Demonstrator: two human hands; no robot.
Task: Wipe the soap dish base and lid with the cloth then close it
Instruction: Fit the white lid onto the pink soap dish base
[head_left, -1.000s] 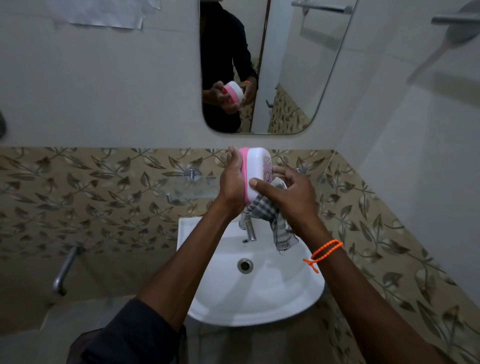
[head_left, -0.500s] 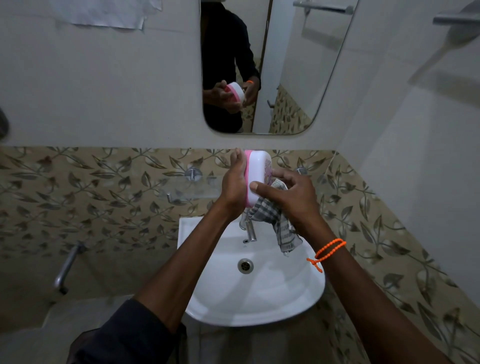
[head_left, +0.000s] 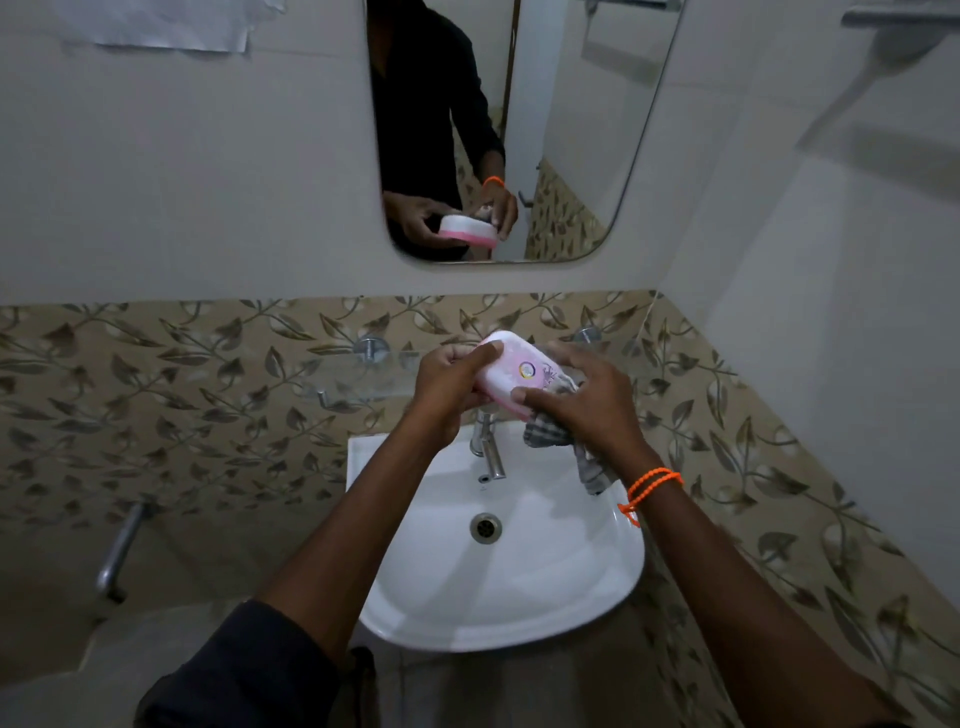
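the soap dish (head_left: 511, 375) is held in the air above the tap (head_left: 488, 441), behind the sink (head_left: 597, 587), lid side up and shut on its pink base. its long axis runs from upper left down to lower right, spanning both hands. the left hand (head_left: 447, 387) grips the upper-left end, fingers curled round it; the right hand (head_left: 587, 397) pinches the lower-right end, thumb on the lid, with the checked cloth (head_left: 553, 434) bunched under its palm and hanging toward the sink. both hands are equally near. the lid is white with a small round label.
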